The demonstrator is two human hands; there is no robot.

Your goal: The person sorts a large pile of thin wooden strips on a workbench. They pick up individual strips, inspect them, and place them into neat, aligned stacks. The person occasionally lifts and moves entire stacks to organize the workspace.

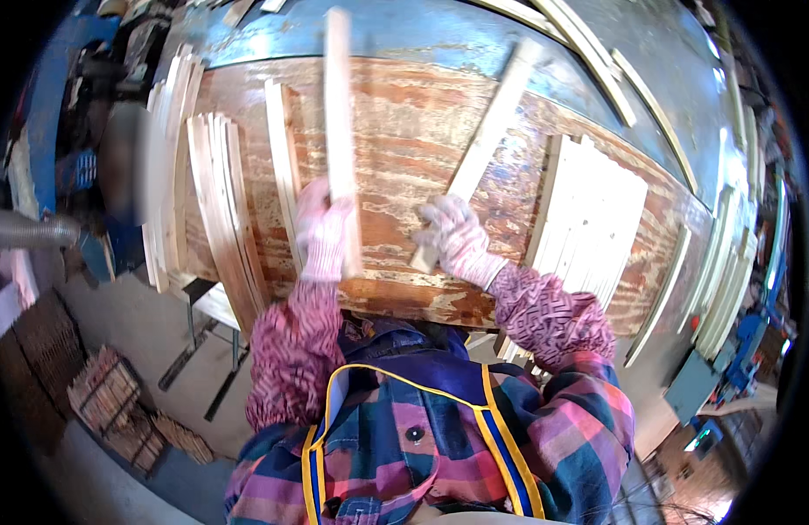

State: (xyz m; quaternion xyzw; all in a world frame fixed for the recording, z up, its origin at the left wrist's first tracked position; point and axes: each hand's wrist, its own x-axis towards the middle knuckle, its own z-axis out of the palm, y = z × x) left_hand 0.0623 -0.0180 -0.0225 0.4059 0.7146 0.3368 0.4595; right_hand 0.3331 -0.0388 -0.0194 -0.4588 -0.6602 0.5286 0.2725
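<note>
Over the brown bench [404, 157], a pale wooden strip [339, 114] is clasped toward its near end by the gloved left grip [324, 219]. A second strip [496, 118] is covered toward its near end by the right grip [455, 232]; whether that is closed cannot be told. Both strips look light, stiff and slightly rough, and are probably best held by the narrow edges, nearer the middle for balance.

A wide board [391, 149] spanned the frame's middle, a bench [404, 31] beyond it at the top. Over the board, the left hand [324, 226] gripped the left strip [339, 114]; the right hand [458, 236] crossed the right strip's [492, 131] lower end. Bunched strips [219, 184] lay on the board's left, packed strips [588, 210] on its right.
</note>
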